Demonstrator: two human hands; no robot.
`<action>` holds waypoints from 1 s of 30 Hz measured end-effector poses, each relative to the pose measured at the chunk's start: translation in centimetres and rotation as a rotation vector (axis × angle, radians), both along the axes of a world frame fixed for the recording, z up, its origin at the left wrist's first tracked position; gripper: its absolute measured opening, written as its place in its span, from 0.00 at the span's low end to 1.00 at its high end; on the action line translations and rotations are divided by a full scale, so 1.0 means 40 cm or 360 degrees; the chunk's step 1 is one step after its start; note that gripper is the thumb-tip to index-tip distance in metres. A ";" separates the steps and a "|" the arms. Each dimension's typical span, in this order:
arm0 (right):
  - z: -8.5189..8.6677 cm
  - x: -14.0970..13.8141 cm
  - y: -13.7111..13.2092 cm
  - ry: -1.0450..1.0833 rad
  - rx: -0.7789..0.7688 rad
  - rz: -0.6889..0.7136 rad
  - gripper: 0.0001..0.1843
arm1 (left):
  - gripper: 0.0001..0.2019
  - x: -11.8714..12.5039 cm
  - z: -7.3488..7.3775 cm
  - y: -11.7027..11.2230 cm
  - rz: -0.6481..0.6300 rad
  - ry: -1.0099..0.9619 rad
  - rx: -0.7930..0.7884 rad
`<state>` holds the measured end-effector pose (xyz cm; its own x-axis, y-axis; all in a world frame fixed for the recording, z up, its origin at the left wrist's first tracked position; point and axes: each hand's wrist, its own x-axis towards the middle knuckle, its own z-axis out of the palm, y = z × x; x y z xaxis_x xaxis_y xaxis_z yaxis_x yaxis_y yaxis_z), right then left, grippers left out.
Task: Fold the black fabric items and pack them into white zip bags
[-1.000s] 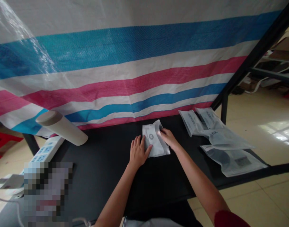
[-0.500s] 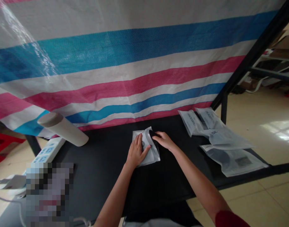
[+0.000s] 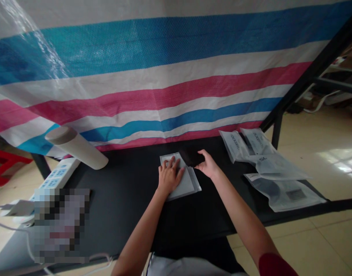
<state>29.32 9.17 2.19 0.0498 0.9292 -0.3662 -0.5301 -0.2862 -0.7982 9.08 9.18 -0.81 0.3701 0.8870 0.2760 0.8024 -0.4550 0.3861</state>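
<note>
My left hand (image 3: pixel 169 175) lies with fingers spread on a frosted zip bag (image 3: pixel 187 183), pressing it flat against the black tabletop (image 3: pixel 126 199). Just to the right, my right hand (image 3: pixel 207 165) grips a flat black item (image 3: pixel 191 155) between thumb and fingers. This dark piece is beside the bag's upper right edge; whether its near end is still inside the bag I cannot tell. Its exact kind does not show against the dark table.
Several frosted zip bags with printed lettering (image 3: pixel 269 163) lie at the right end of the table, one more bag (image 3: pixel 288 193) nearer me. At left stand a pale bottle (image 3: pixel 80 149) and a white power strip (image 3: pixel 59 174). A striped tarp (image 3: pixel 152 96) hangs behind.
My right hand has drawn the black item out to the upper right of the bag, so more of it shows. My left hand stays on the bag, fingers now more spread.
</note>
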 end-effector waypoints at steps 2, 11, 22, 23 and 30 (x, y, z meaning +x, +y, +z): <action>-0.019 -0.024 0.003 -0.0242 -0.0030 0.0105 0.09 | 0.21 -0.013 -0.001 0.013 0.0032 -0.0292 -0.0028; -0.056 -0.052 0.004 -0.0643 0.0136 0.0163 0.13 | 0.49 -0.073 0.000 0.016 0.0004 -0.0844 -0.0248; -0.060 -0.055 0.004 -0.0806 0.0392 0.0172 0.11 | 0.29 -0.058 0.028 0.007 -0.0063 -0.1204 -0.0163; -0.052 -0.051 0.004 -0.0783 0.0393 0.0119 0.09 | 0.27 -0.058 0.028 0.009 -0.0014 -0.1271 -0.0133; -0.044 -0.014 0.011 -0.0926 0.0328 -0.0071 0.11 | 0.21 -0.109 0.018 0.046 0.0267 -0.1105 0.0126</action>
<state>28.76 9.62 0.42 0.2277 0.9704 -0.0807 0.0006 -0.0831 -0.9965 4.71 11.00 -0.08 -0.0535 0.8842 0.4640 0.4453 -0.3947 0.8037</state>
